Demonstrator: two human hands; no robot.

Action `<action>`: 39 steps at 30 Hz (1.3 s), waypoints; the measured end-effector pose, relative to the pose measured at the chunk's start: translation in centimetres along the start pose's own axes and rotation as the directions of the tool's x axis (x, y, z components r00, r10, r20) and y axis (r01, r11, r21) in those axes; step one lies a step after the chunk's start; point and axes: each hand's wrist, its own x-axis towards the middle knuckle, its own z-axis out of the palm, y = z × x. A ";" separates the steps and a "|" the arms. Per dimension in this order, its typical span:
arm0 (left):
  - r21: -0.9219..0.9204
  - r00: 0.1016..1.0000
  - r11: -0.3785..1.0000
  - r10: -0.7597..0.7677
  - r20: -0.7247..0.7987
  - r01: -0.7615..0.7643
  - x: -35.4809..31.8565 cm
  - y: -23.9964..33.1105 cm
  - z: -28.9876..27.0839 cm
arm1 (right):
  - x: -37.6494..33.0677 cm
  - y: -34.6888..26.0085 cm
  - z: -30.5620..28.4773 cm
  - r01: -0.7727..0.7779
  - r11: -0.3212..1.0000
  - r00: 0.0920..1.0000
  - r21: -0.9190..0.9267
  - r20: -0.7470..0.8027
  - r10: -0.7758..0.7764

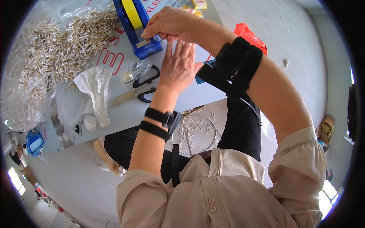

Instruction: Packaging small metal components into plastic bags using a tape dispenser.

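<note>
A blue tape dispenser (146, 49) with a yellow roll of tape (131, 13) stands at the far middle of the table. My right hand (167, 24) reaches across to it, thumb and fingers pinched at the tape's loose end beside the cutter. Below it, my left hand (178, 66) lies on the table with fingers stretched out; its fingertips are partly covered by my right hand. Scissors with black handles (146, 85) lie left of my left wrist, near a small clear plastic packet (137, 70).
A big heap of cotton swabs (68, 49) in clear plastic covers the table's left. Crumpled white cloth or paper (96, 91) lies in front of it. A red plastic bag (249, 36) is beyond my right forearm, and small yellow boxes (199, 4) sit at the far edge.
</note>
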 end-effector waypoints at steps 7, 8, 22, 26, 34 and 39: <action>-0.118 0.992 0.986 0.125 0.032 -0.120 -4.2 3.2 2.0 | -0.3 0.0 0.3 -0.009 0.996 0.998 0.093 -0.067 0.015; -0.112 0.992 0.987 0.118 0.034 -0.113 -4.4 3.7 2.3 | -0.4 0.1 0.5 -0.008 0.994 0.997 0.110 -0.079 0.017; -0.087 0.683 0.771 -0.606 -0.407 0.631 -13.8 -8.7 -6.2 | -1.9 0.2 1.1 -0.024 0.989 0.983 0.146 -0.176 0.050; -0.053 0.661 0.705 -0.686 -0.303 0.707 -16.4 -13.7 -5.6 | -2.4 1.1 1.2 0.026 0.959 0.961 0.283 -0.272 0.054; -0.218 0.548 0.726 -0.650 -0.526 0.652 -16.3 -15.4 -5.2 | -6.9 5.1 2.8 0.161 0.873 0.959 0.460 -0.282 -0.028; -0.294 0.487 0.517 -0.856 -0.173 0.804 -17.6 -18.2 -5.0 | -10.0 7.2 5.5 0.107 0.838 0.976 0.535 -0.218 0.014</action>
